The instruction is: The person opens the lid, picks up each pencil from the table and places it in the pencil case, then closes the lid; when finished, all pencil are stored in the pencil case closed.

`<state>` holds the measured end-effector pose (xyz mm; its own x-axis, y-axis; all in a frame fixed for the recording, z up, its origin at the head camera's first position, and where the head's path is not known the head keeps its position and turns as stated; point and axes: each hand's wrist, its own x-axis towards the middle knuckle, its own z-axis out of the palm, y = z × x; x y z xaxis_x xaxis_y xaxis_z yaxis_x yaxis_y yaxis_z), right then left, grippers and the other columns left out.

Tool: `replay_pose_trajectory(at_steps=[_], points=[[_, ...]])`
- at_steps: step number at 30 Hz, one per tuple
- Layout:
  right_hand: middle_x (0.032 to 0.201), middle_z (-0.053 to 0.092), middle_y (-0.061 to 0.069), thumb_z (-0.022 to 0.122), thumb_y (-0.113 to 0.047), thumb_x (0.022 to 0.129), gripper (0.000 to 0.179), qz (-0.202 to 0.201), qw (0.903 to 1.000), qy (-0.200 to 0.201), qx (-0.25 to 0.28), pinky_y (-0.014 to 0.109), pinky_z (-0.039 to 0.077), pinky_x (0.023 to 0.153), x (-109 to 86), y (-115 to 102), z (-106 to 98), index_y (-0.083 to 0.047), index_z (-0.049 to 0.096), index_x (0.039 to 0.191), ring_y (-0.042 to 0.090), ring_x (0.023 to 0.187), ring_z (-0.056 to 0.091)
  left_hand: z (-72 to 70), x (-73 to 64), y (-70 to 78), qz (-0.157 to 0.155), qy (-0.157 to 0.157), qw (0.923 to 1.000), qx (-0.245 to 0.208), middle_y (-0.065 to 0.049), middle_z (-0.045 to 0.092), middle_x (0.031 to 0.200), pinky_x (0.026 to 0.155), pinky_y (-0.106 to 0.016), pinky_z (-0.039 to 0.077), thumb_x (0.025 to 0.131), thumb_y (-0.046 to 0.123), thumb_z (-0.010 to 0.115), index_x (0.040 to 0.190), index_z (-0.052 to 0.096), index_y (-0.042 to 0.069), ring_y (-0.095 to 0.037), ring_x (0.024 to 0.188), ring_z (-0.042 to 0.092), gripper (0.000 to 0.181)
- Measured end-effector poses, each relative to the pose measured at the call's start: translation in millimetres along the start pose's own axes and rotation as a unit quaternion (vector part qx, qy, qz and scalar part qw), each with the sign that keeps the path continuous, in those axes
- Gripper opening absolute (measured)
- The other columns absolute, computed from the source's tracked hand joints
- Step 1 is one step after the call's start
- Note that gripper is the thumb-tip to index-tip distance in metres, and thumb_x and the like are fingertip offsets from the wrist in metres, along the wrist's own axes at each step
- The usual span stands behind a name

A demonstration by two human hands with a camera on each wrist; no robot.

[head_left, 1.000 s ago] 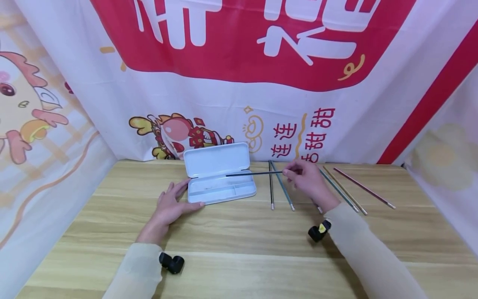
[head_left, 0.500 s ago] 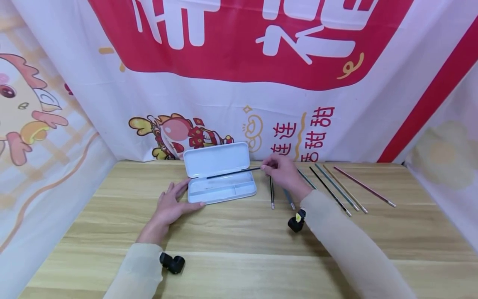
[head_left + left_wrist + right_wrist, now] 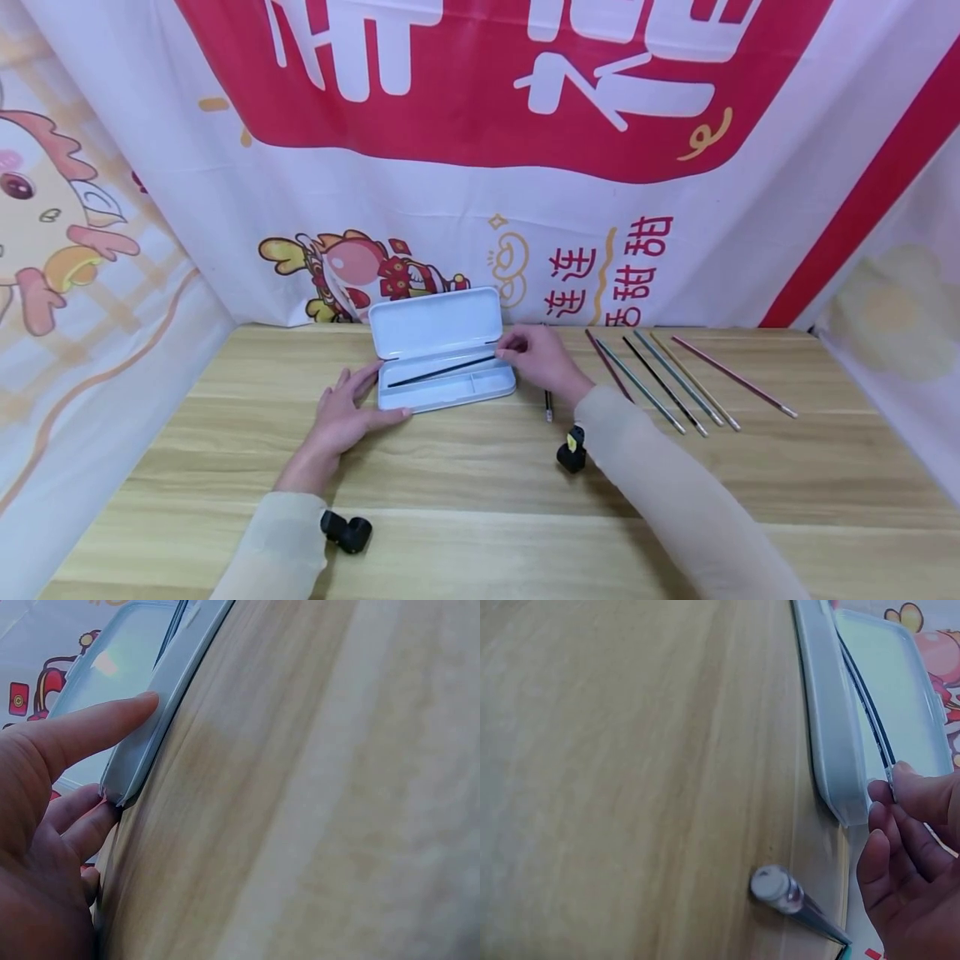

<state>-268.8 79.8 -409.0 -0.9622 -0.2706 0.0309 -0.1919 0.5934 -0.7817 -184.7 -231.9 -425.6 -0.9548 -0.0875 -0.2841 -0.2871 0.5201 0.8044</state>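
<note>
A light blue pencil case (image 3: 437, 325) lies with its lid raised against the cloth. My left hand (image 3: 347, 417) grips its left end, thumb (image 3: 124, 720) along the front wall and fingers round the corner. Between thumb and forefinger, my right hand (image 3: 538, 358) pinches the end of a slim black pencil (image 3: 442, 370). This pencil slants over the case's long back compartment, its far end near the left side. Right by that hand, another black pencil (image 3: 548, 407) lies on the table, partly hidden by the hand.
Several pencils lie side by side on the wooden table (image 3: 480, 500) to the right, among them a teal pencil (image 3: 641, 385), a gold pencil (image 3: 697, 383) and a pink pencil (image 3: 731, 375). A printed cloth (image 3: 570, 208) hangs along the table's back edge.
My right hand has moved left with the black pencil, carrying it from beside the case to over the back compartment and lower. The left hand has stayed at the case's end.
</note>
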Motion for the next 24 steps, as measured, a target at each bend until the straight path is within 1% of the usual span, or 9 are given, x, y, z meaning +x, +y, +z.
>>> replay_pose_trajectory(at_steps=[4,11,20,24], points=[[0.105,0.077,0.004,0.075,-0.012,0.101,0.006,-0.012,0.9999,-0.006,-0.001,0.035,0.06,0.089,4.7,0.8,5.4,-0.014,0.079,0.104,0.019,0.097,0.067,-0.7,0.1,-0.8,0.002,-0.002,1.0,-0.003,0.0,0.027,0.18,0.129,-0.076,-0.014,0.084,0.043,0.092,0.17,0.031,0.036,-0.038,0.168,-0.02,0.106],[0.103,0.077,0.003,0.076,-0.009,0.099,0.006,-0.02,0.9997,-0.005,-0.01,0.035,0.06,0.089,9.8,3.3,9.2,-0.014,0.08,0.1,0.019,0.097,0.067,-0.2,-0.7,-1.5,-0.001,-0.004,1.0,-0.007,0.002,0.029,0.179,0.131,-0.073,-0.014,0.084,0.043,0.092,0.17,0.031,0.037,-0.035,0.169,-0.019,0.106],[0.1,0.077,0.003,0.078,-0.009,0.097,0.007,-0.021,0.9994,-0.012,-0.025,0.034,0.058,0.086,11.2,6.1,9.7,-0.015,0.08,0.099,0.019,0.095,0.067,0.2,-0.6,-0.5,-0.002,-0.003,1.0,-0.008,0.0,0.028,0.179,0.13,-0.074,-0.015,0.084,0.044,0.092,0.17,0.031,0.036,-0.035,0.169,-0.019,0.106],[0.099,0.076,0.003,0.078,-0.008,0.097,0.007,-0.03,0.9987,-0.016,-0.038,0.034,0.058,0.086,10.9,3.7,9.7,-0.014,0.08,0.098,0.019,0.094,0.067,-0.5,0.1,-0.4,0.003,-0.002,1.0,-0.007,0.0,0.028,0.179,0.13,-0.073,-0.015,0.084,0.044,0.092,0.17,0.031,0.035,-0.035,0.169,-0.02,0.107]])
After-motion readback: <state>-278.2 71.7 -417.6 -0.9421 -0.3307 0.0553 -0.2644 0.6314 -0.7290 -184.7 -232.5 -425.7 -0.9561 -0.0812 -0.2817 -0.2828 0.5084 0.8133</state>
